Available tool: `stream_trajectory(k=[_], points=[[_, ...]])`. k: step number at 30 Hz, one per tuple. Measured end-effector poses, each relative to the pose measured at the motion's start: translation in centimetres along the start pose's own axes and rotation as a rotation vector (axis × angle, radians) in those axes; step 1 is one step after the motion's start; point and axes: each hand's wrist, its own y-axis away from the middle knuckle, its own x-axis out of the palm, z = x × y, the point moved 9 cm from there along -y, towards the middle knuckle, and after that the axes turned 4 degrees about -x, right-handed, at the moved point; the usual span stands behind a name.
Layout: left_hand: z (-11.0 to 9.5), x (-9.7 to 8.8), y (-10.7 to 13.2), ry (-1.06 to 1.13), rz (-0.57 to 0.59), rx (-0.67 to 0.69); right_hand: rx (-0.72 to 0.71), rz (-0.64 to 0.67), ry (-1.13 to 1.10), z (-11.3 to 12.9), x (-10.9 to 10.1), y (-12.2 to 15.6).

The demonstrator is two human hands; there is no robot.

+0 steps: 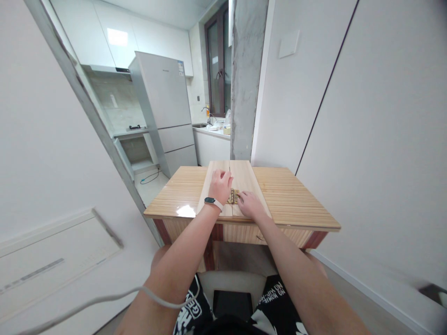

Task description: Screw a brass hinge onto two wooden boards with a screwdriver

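Note:
Two pale wooden boards (244, 177) lie side by side on the table, a narrow seam between them. A brass-coloured hinge (232, 197) rests across that seam near the front. My left hand (220, 185), with a band on its wrist, hovers over the left board just beyond the hinge. Its fingers are curled together, and whatever they may hold is hidden. From the right, my right hand (248, 204) has its fingertips closed at the hinge's right leaf. Small details of the hinge are too tiny to tell.
The striped wooden table (293, 195) has a drawer at its front, close to my knees. White walls stand near on both sides. Behind the table are a grey fridge (167, 93) and a counter with a sink (200, 125). A pale cable (115, 296) crosses at lower left.

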Motion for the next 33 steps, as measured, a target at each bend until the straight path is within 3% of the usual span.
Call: stream_trajectory(k=[15,22,33], points=[[0.12,0.67,-0.07,0.057,0.022,-0.013,0.020,0.007,-0.003,0.07,-0.25,0.13],[-0.18,0.44,0.04,0.060,0.019,0.044,0.006,-0.002,0.001,0.13,-0.17,0.10],[-0.35,0.43,-0.17,0.024,0.033,-0.004,0.015,0.013,-0.001,0.10,-0.09,0.03]])
